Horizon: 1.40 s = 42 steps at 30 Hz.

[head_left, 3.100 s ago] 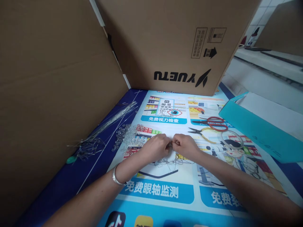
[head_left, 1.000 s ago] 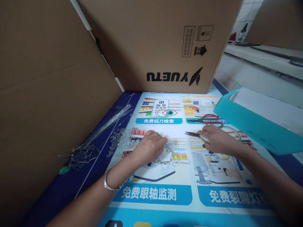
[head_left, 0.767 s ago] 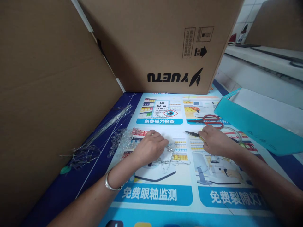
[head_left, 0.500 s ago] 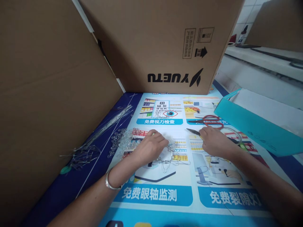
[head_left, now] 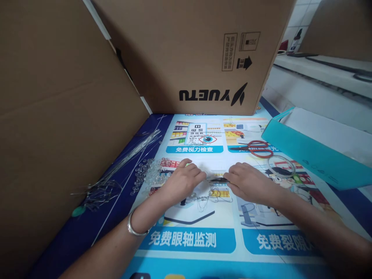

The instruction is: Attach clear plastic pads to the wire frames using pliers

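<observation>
My right hand (head_left: 247, 180) is closed on a pair of pliers (head_left: 219, 180); the dark, pointed jaws reach left toward the other hand. My left hand (head_left: 184, 180) is closed, fingertips pinched together by the tips of the pliers; what lies between the fingers is too small to make out. Below and between the hands lies a strand of clear beads and thin wire (head_left: 203, 197), with loops spreading to the right. Loose clear beads (head_left: 145, 174) are heaped on the sheet just left of my left hand, partly covered by it.
Scissors with red handles (head_left: 260, 149) and a ring-shaped roll (head_left: 281, 166) lie beyond my right hand. A bundle of thin wires (head_left: 128, 159) is at left. Cardboard walls (head_left: 162, 58) stand at the back and left. A teal open box (head_left: 316, 155) sits at right.
My right hand has moved left with the pliers, bringing their tips up to my left hand. The left hand has stayed nearly in place. The view has shifted slightly.
</observation>
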Each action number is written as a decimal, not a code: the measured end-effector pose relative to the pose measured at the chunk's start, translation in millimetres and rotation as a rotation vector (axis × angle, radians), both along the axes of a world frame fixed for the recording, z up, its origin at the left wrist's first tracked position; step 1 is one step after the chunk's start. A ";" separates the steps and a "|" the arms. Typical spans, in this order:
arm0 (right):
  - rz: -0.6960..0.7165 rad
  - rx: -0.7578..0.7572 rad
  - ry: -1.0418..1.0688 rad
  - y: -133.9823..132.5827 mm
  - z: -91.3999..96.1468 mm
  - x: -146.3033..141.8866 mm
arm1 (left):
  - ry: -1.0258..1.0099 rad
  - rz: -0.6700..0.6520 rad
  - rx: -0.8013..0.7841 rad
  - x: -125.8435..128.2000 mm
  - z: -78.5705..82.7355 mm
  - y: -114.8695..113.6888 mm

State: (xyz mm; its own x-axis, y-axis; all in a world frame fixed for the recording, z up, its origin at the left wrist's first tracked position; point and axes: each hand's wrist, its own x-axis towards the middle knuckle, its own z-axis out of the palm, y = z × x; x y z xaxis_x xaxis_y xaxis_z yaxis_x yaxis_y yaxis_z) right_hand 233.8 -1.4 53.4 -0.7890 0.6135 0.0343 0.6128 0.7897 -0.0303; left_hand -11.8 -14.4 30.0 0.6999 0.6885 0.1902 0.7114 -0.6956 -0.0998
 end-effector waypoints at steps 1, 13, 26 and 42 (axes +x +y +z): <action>0.007 0.013 -0.019 -1.3 -0.8 -2.0 | 0.002 0.000 0.004 0.0 -0.6 0.2; 0.081 0.137 -0.084 -1.3 -4.0 0.6 | -0.068 -0.008 0.046 0.7 -4.2 1.6; 0.068 0.089 -0.061 -8.3 2.5 -18.7 | -0.114 -0.006 0.000 -0.2 2.2 -0.8; 0.037 -0.026 0.012 -6.9 -3.0 -16.7 | -0.136 -0.012 0.020 -2.5 -6.9 5.1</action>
